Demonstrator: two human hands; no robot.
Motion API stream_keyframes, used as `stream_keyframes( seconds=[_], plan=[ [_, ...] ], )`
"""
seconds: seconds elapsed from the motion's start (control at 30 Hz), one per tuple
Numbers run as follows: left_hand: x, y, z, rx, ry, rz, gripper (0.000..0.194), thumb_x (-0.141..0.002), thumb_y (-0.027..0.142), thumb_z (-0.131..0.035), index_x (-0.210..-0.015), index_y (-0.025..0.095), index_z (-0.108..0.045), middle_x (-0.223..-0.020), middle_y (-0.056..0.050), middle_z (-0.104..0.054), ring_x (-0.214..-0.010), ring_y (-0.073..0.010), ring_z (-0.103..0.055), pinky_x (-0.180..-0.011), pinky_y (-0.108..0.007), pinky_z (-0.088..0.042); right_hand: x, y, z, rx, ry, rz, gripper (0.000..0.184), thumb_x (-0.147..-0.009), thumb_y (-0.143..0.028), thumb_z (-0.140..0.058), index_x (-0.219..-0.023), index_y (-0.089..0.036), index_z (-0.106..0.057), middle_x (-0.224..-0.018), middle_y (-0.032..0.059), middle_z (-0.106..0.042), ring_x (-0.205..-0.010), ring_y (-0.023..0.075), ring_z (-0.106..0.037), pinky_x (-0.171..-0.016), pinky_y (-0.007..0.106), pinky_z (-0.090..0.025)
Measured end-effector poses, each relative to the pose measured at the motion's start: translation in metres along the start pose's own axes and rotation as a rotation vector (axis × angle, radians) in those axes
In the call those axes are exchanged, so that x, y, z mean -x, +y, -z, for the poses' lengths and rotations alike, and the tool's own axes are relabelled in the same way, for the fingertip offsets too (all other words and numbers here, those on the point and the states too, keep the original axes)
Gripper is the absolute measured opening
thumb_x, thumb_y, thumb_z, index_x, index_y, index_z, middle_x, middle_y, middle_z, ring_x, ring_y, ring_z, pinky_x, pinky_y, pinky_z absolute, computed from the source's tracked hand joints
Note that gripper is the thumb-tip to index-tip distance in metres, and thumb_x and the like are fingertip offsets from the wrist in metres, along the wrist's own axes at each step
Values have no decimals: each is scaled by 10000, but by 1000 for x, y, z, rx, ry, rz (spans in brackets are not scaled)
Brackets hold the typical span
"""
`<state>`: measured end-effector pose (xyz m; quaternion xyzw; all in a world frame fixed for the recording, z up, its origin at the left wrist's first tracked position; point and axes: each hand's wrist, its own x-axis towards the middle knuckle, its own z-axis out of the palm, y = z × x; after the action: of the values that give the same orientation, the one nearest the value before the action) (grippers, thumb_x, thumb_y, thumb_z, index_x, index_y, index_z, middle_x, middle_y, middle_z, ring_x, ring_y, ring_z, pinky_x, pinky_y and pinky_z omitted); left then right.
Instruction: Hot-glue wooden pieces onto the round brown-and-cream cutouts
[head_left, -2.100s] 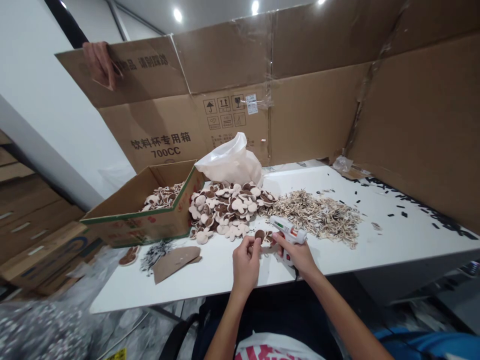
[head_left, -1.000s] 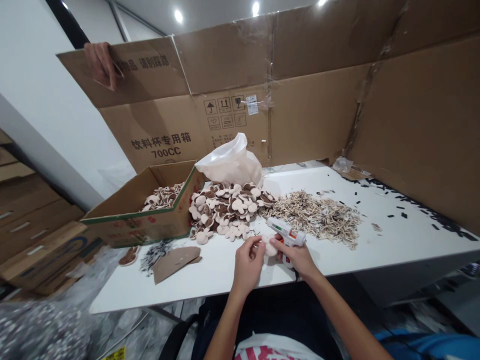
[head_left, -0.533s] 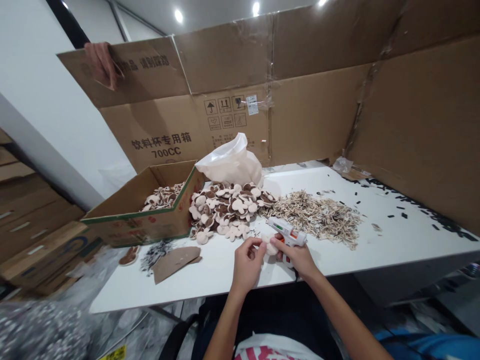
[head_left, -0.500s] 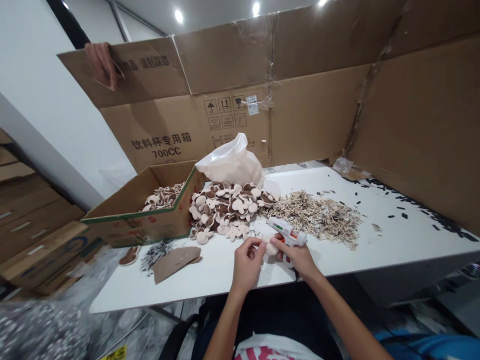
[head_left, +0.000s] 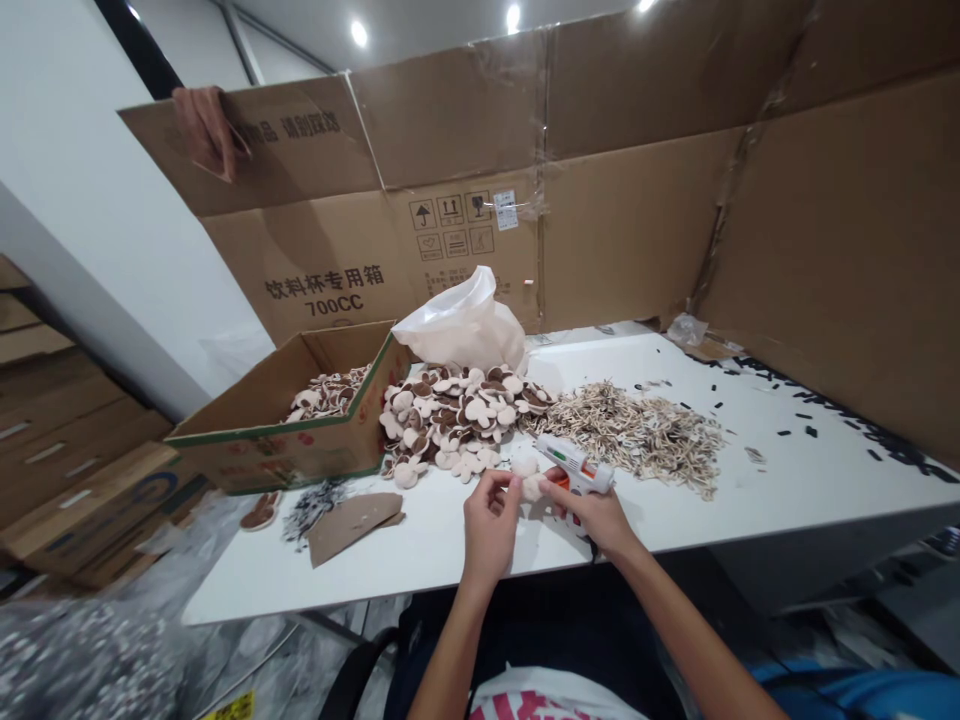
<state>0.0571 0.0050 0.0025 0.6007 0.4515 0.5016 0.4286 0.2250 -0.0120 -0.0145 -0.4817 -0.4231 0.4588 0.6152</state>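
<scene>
My left hand (head_left: pixel 489 525) pinches the left edge of a small cream plush cutout (head_left: pixel 531 487), low over the front of the table. With thumb and finger my right hand (head_left: pixel 600 520) meets the cutout's other side. A white glue gun (head_left: pixel 576 465) with orange parts sits in that same right hand, its nozzle pointing up and left. Just beyond lies a heap of rounded plush cutouts (head_left: pixel 457 425), cream on one face and brown on the other. To its right is a pile of thin beige strands or loops (head_left: pixel 637 435); their exact kind is unclear.
At the left stands an open cardboard box (head_left: pixel 277 455) with more cutouts. A white plastic bag (head_left: pixel 461 325) sits behind the heap. Torn cardboard (head_left: pixel 352 527) and small black bits (head_left: pixel 311 510) lie front left. Black pieces (head_left: pixel 810 400) scatter rightward. A co-worker's hand (head_left: pixel 208 130) rests over the cardboard wall.
The cutout has turned between my fingers, so more of it shows above them. My left hand has shifted slightly left; the glue gun stays in my right hand.
</scene>
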Motion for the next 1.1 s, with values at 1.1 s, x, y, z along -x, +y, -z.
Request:
stream_keyframes(
  seconds=[1.1],
  plan=[
    [11,12,-3,-430,1,-372,258,-996,180,-521,-1165,245,-704,-982,-62,-644,-855,-190,-631,-785,-300,-512,6,-8,-12,193,66,34,442,-692,-583,-838,-788,-159,-758,-635,38,-681,-624,203,-648,-614,293,-535]
  ],
)
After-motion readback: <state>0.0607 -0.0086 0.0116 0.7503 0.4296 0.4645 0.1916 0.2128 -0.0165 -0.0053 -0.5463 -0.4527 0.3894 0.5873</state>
